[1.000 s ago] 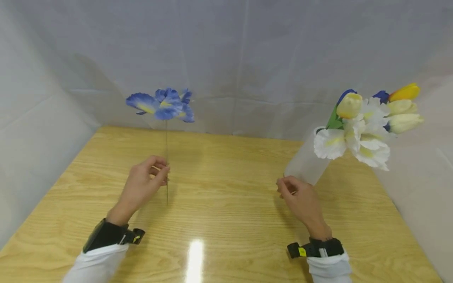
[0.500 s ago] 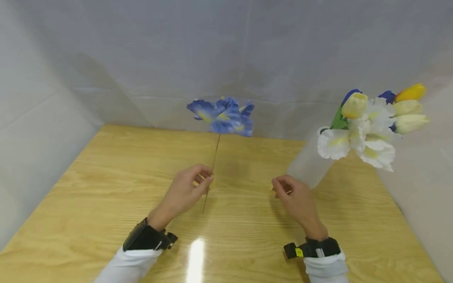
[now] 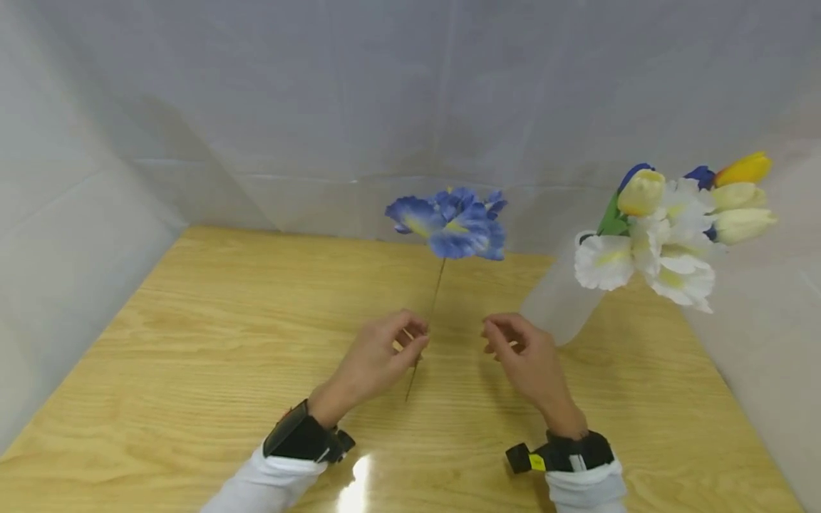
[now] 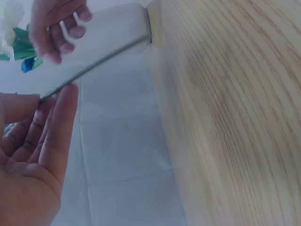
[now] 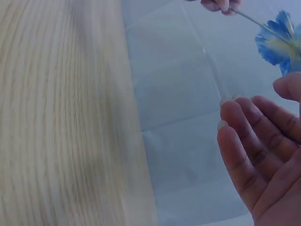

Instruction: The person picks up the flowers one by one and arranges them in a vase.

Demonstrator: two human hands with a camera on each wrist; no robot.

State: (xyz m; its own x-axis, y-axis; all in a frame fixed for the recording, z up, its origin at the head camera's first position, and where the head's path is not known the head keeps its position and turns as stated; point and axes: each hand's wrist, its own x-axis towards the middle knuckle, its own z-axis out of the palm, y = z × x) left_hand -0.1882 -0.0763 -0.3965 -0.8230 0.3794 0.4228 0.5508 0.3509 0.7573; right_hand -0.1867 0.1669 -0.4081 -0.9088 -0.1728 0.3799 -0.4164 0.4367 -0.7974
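Observation:
My left hand pinches the thin stem of a blue artificial iris between thumb and fingers. The bloom is up, and the stem tilts with its lower end toward me; in the left wrist view the stem runs out past the fingertips. Across a small gap, my right hand holds nothing; in the right wrist view its fingers are loosely bent, thumb apart. Just behind the right hand stands a frosted white vase, bearing white irises and several tulips.
Both hands are above a light wooden table. A pale sheet hangs behind the table's back edge and along its sides. A bright light reflection lies on the table near the front.
My left hand has carried the blue iris rightward and a little toward me, its stem now slanted. The right hand has shifted slightly left, away from the vase.

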